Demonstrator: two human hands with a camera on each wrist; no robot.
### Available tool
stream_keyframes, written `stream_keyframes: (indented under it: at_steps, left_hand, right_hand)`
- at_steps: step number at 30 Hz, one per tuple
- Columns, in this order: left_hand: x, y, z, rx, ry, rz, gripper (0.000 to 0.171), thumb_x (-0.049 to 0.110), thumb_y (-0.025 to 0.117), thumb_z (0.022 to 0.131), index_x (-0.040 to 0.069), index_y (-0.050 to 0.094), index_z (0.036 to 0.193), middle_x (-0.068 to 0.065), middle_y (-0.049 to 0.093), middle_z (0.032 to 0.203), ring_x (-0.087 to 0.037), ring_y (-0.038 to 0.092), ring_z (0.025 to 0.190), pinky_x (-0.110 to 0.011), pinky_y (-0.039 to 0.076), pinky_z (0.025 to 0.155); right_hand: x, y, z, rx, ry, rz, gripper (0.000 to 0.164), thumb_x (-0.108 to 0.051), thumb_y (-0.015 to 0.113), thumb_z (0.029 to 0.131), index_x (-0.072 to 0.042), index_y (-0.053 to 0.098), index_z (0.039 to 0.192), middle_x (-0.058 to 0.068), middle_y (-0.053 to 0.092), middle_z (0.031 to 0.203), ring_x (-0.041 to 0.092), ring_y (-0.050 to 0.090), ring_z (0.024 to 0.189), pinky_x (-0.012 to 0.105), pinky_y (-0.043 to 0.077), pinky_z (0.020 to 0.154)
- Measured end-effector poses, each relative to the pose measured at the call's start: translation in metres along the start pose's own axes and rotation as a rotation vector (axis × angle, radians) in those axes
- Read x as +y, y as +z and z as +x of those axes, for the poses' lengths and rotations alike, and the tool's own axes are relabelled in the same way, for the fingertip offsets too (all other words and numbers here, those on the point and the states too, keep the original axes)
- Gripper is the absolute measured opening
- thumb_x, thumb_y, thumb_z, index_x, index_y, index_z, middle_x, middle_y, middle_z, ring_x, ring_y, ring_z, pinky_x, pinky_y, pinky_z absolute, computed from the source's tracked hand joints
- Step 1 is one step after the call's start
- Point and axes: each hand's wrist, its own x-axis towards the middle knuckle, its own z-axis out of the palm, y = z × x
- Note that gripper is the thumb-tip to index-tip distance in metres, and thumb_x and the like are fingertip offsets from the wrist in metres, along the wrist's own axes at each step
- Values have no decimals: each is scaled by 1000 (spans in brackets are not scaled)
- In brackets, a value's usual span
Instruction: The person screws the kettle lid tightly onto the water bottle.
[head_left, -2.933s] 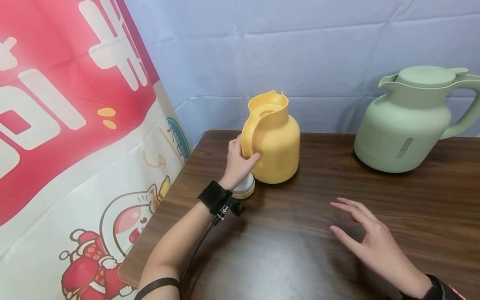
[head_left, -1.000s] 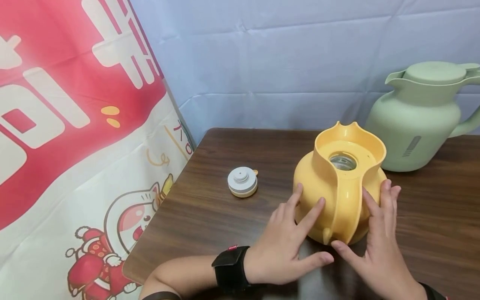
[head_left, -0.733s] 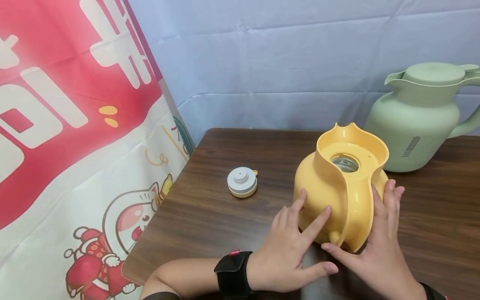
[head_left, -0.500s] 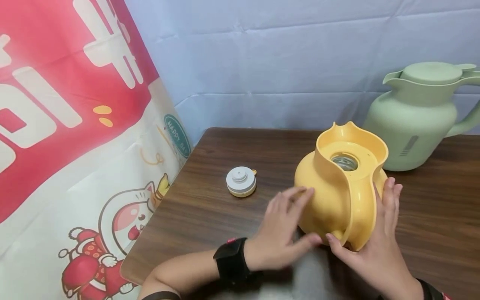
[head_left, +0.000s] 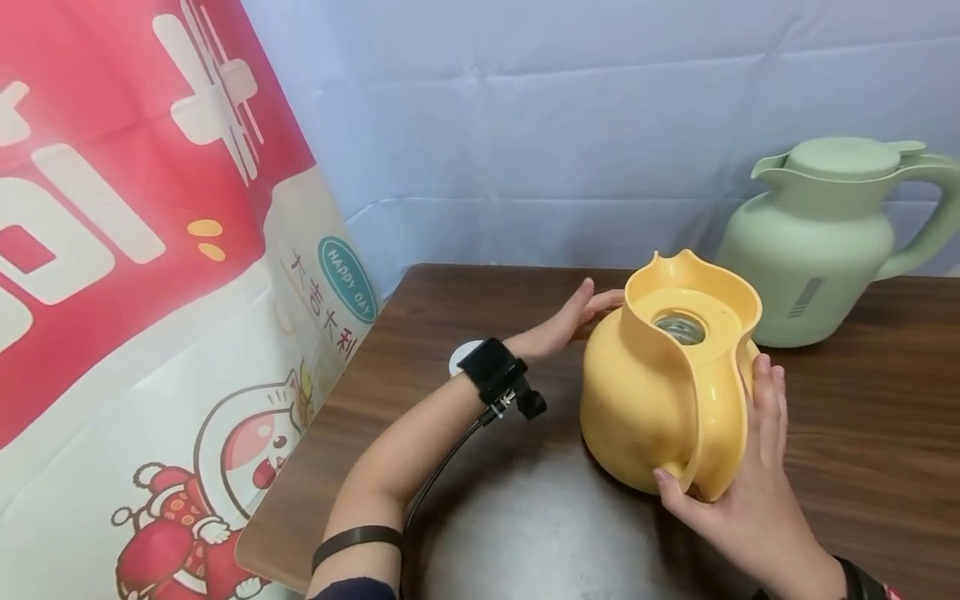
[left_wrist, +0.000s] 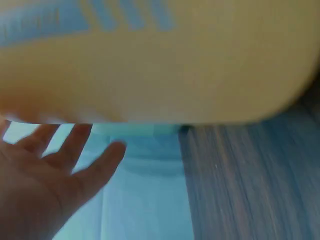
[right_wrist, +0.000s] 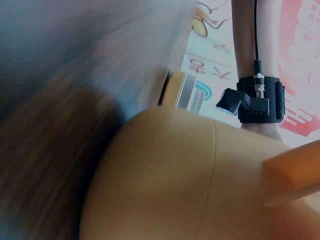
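A yellow vacuum jug stands on the table without its stopper; the round mouth shows a glassy inside. My right hand holds it at the lower handle, thumb on the near side, fingers along the right flank. My left hand reaches to its far left side, fingertips hidden behind the body. Those left fingers are spread close to the jug wall in the left wrist view; contact I cannot tell. Beyond the left wristband, the white-and-yellow stopper is partly covered; the right wrist view shows this stopper side-on.
A pale green vacuum jug stands at the back right, close behind the yellow one. The dark wooden table ends at a light blue cloth backdrop. A printed red and white banner hangs at the left.
The yellow jug came from the back left to near my right hand. My left hand has since moved from its near side to the far left. The right hand still holds it.
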Motion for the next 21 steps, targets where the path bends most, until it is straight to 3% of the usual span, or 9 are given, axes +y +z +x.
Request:
stream_keyframes:
  at_steps: [3, 5, 7, 12, 18, 21]
  left_hand:
    - [1, 1, 9, -55, -30, -91, 69, 50, -9, 97, 15, 11, 154, -1, 17, 157, -7, 28, 135, -26, 30, 105]
    - [1, 4, 11, -68, -7, -113, 69, 50, -9, 97, 14, 9, 154, -3, 16, 157, -6, 28, 136, -24, 28, 106]
    - [0, 6, 10, -59, 16, -108, 77, 60, -5, 95, 12, 11, 153, -6, 20, 155, -9, 33, 133, -23, 30, 105]
    - [1, 5, 3, -67, 83, -41, 109, 84, 10, 75, 7, 9, 153, -14, 20, 155, -13, 36, 132, -25, 35, 102]
    - [12, 6, -6, -76, 163, 104, 124, 89, 12, 67, -2, 9, 151, -20, 14, 155, -9, 26, 134, -26, 32, 104]
    - [13, 8, -9, -59, 197, 184, 130, 92, 10, 63, -4, 11, 150, -22, 15, 154, -11, 20, 137, -27, 26, 108]
  right_hand:
    - [3, -5, -2, -47, 72, 40, 115, -45, 74, 74, -1, 0, 151, 13, -4, 157, 32, -13, 141, 60, -7, 107]
    - [5, -9, -2, -61, 81, 64, 117, -33, 78, 69, -2, 1, 151, 12, -3, 157, 32, -13, 141, 61, -7, 106]
    - [8, -11, -1, -75, 81, 83, 119, -21, 79, 64, -3, 0, 152, 12, -3, 157, 31, -12, 141, 59, -7, 107]
    - [17, -20, 7, -129, 74, 167, 123, -2, 79, 58, -6, 1, 152, 13, -1, 157, 30, -10, 142, 33, -3, 110]
    - [27, -34, 9, -245, 92, 231, 124, 11, 75, 61, -11, -6, 153, 10, -5, 158, 21, -7, 143, 14, 3, 106]
    - [32, -39, 6, -278, 98, 209, 104, 13, 71, 66, -10, 17, 151, 7, 35, 145, 12, 34, 130, 12, 21, 100]
